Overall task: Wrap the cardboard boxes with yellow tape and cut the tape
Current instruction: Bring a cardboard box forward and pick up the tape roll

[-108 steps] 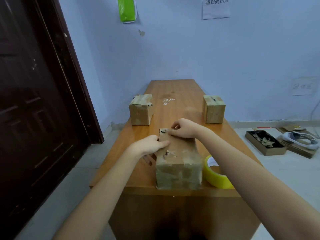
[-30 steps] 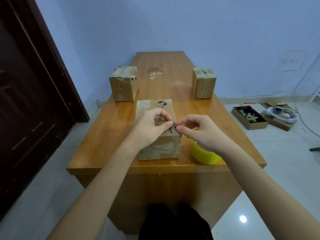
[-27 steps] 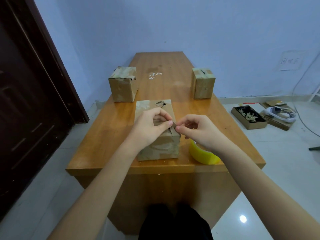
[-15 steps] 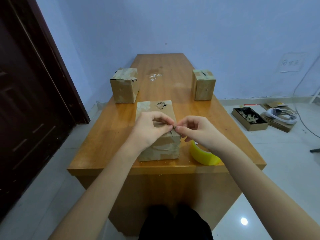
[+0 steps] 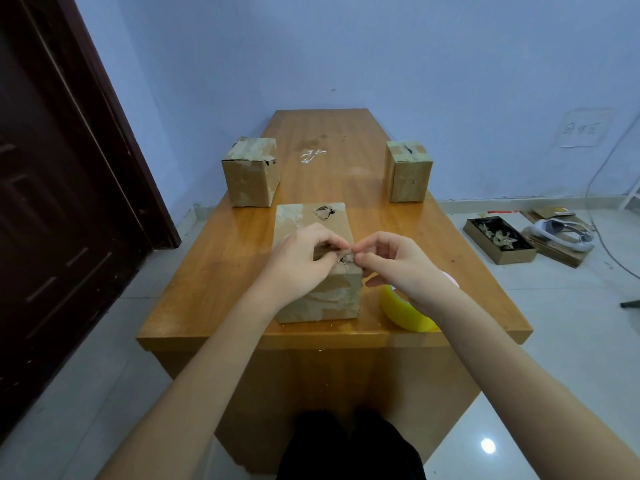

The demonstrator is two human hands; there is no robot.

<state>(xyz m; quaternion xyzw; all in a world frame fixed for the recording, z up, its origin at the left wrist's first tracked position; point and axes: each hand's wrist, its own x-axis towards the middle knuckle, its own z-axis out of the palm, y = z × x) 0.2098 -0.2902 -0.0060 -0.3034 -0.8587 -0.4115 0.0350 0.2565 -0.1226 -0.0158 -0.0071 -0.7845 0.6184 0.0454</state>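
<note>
Two hands pinch scrap atop near box (image 5: 317, 271) | tape roll (image 5: 405, 311) right of grip

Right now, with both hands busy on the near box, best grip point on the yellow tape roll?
Pinch the yellow tape roll through its open core at the raised upper rim, from the right and above. It leans tilted on the table beside the near box; the right hand hides its top.
</note>
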